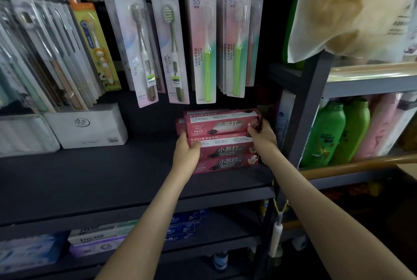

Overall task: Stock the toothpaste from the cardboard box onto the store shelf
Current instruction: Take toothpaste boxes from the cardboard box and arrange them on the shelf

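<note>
Toothpaste boxes (223, 144) on dark store shelf (101, 178)

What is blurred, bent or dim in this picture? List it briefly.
Head view: the pink cardboard toothpaste cartons are sharp, print legible; the clear-packed toothbrushes at the left edge smear into blur; the cream plastic bag top right is soft; the dark grey metal upright leans from wide-angle distortion; the white boxes low down sit dim.

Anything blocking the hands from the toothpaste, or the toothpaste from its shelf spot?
Nothing visible. The left hand and right hand already grip the ends of the toothpaste boxes, which are stacked on the shelf. The hanging toothbrush packs end above the stack.
</note>
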